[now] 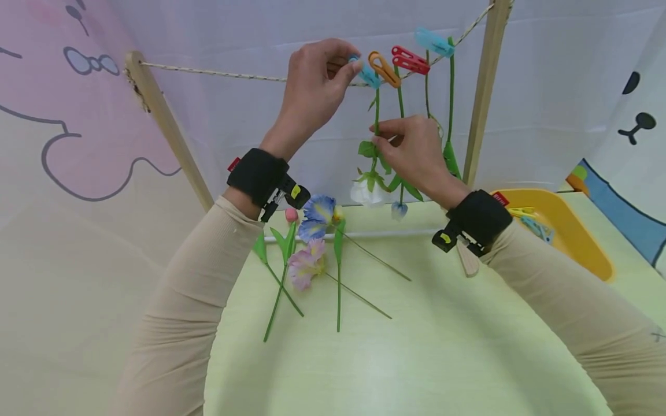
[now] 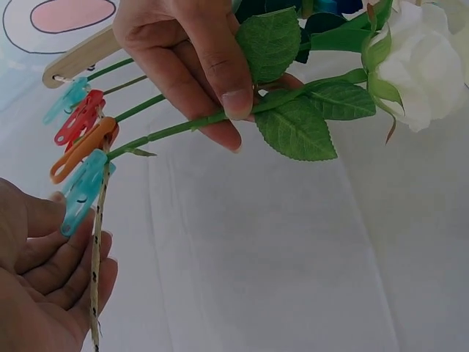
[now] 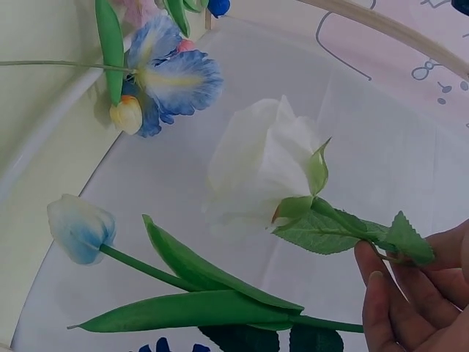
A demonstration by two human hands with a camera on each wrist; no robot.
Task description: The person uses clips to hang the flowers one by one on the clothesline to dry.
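Note:
My left hand [image 1: 350, 65] is raised to the rope [image 1: 208, 73] and pinches a light-blue clothespin [image 1: 368, 74] clipped on it. The stem [image 2: 176, 130] of a white rose [image 1: 366, 194] hangs head-down from that clothespin [image 2: 83, 192]. Lower on the stem, my right hand [image 1: 380, 132] pinches it between thumb and fingers just above the leaves [image 2: 297, 128]. In the right wrist view the white rose [image 3: 260, 165] hangs in front of my right hand's fingertips [image 3: 377, 282]. Orange [image 1: 384, 68], red [image 1: 410, 60] and another blue clothespin [image 1: 433, 41] hold other stems to the right.
The rope runs between two wooden posts [image 1: 166, 124] [image 1: 484, 92]. Several loose artificial flowers [image 1: 312, 242] lie on the green table [image 1: 416, 346]. A blue-tipped tulip [image 3: 80, 229] hangs beside the rose. A yellow bin [image 1: 569, 231] with clothespins stands at the right.

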